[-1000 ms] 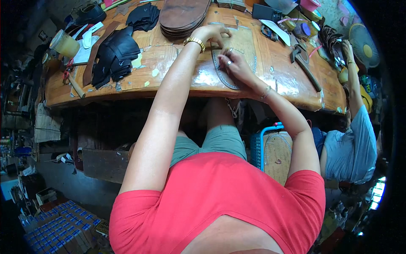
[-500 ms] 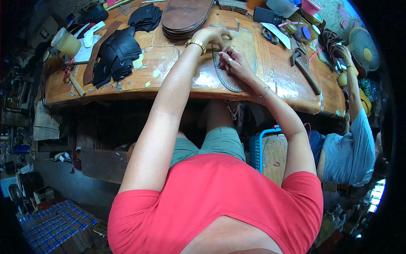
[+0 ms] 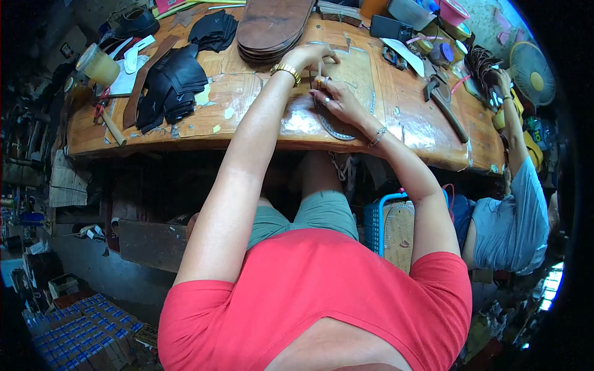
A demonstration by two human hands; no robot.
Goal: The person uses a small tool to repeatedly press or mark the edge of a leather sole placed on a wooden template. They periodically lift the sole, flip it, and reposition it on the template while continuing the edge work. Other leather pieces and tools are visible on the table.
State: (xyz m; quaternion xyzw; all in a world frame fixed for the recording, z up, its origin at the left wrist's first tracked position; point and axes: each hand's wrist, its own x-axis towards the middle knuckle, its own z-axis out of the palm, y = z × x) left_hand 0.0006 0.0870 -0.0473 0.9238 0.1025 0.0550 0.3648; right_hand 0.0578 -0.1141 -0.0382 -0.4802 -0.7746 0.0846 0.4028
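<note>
A tan template board (image 3: 357,69) with a row of small pale marks along its curved edge lies flat on the table near me. Its lower part looks darker brown, under my right hand. My left hand (image 3: 309,57), with a gold bracelet at the wrist, rests on the board's upper left, its fingers stretched out. Close below it, my right hand (image 3: 340,102) is closed over the board's left edge, pinching a slim pen-like stick (image 3: 320,67) that is partly hidden by the fingers. Just beyond my left hand stands a stack of brown rounded leather pieces (image 3: 271,28).
Black leather pieces (image 3: 172,86) lie left, beside a brown strip (image 3: 147,80) and a jar (image 3: 98,64). A hammer (image 3: 447,108) lies right. Jars and tubs (image 3: 442,51) crowd the far right. A co-worker's arm (image 3: 513,123) reaches in there. A blue basket (image 3: 374,227) stands below.
My right hand has moved a little left and up along the board's edge, closer to my left hand. My left hand stays nearly in place.
</note>
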